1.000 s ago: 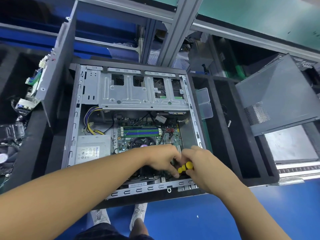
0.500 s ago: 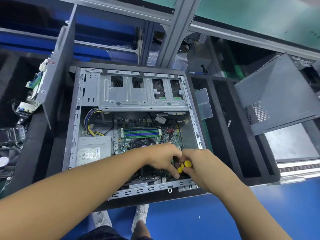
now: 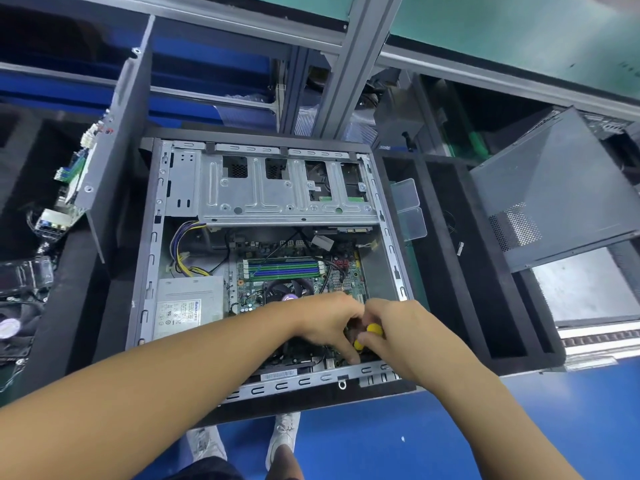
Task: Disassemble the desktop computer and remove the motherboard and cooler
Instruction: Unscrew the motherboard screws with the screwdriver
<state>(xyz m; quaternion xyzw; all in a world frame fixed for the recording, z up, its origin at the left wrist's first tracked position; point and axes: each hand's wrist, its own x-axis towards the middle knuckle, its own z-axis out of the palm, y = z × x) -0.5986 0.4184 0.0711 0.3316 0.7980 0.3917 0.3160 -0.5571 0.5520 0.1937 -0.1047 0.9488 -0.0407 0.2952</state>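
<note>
An open desktop case (image 3: pixel 152 271) lies flat with its side off. Inside, the green motherboard (image 3: pixel 346 275) carries RAM sticks (image 3: pixel 284 266) and a black round cooler fan (image 3: pixel 282 291), partly hidden by my hands. My right hand (image 3: pixel 398 337) grips a yellow-handled screwdriver (image 3: pixel 374 330) over the board's near right corner. My left hand (image 3: pixel 329 323) reaches in beside it, fingertips down by the screwdriver's shaft. The tip and screw are hidden.
A grey power supply (image 3: pixel 188 303) and a metal drive cage (image 3: pixel 284 192) sit in the case. The removed side panel (image 3: pixel 554 188) leans at right. Black foam trays (image 3: pixel 450 258) flank the case; other boards (image 3: pixel 69 174) lie left. My shoes (image 3: pixel 284 434) stand on blue floor.
Both hands stay at the near right corner of the board around the screwdriver; only small shifts of the fingers and the camera view.
</note>
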